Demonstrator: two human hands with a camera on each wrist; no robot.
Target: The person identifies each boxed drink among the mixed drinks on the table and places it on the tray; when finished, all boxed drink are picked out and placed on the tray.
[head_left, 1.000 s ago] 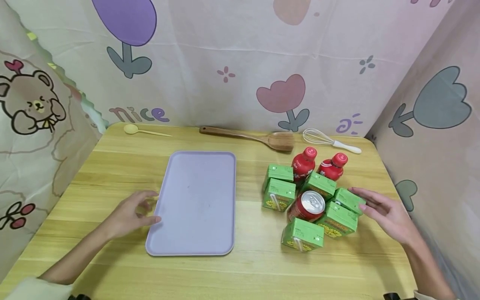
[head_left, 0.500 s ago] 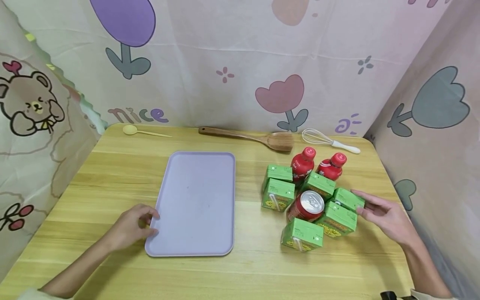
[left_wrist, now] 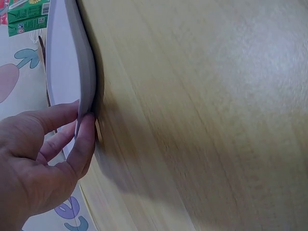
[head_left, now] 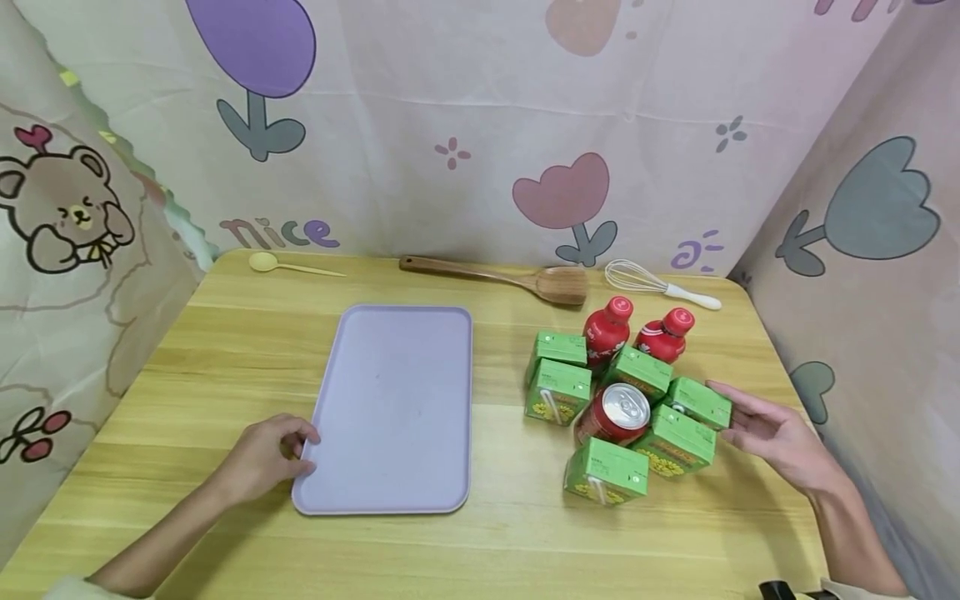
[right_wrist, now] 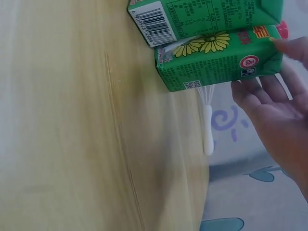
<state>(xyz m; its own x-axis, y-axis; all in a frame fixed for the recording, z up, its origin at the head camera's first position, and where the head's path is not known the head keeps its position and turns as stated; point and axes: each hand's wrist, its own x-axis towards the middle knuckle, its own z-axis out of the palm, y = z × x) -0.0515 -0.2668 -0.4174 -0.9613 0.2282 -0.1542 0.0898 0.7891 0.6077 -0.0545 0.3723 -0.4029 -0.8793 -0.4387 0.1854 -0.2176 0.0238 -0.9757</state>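
At the near left edge of a pale purple tray (head_left: 386, 400), my left hand (head_left: 258, 458) pinches the rim between thumb and fingers. The left wrist view shows the fingertips on the tray's rim (left_wrist: 85, 86). My right hand (head_left: 783, 437) holds the upper right end of a green drink carton (head_left: 701, 400), thumb on one side and fingers on the other. In the right wrist view this carton (right_wrist: 219, 60), with yellow flowers, stands against another green carton (right_wrist: 216, 19). A red drink can (head_left: 613, 414) stands amid the green cartons.
Two red bottles (head_left: 607, 329) stand behind the cartons. Another green carton (head_left: 607, 471) is nearest the front. Along the back edge lie a yellow spoon (head_left: 264, 263), a wooden spatula (head_left: 558, 285) and a white whisk (head_left: 690, 295). Patterned cloth (head_left: 375, 150) hangs behind the table.
My left hand has come down and toward me along the tray's left side and now pinches its rim. My right hand has closed in slightly on the carton. The tray and drinks stay put.
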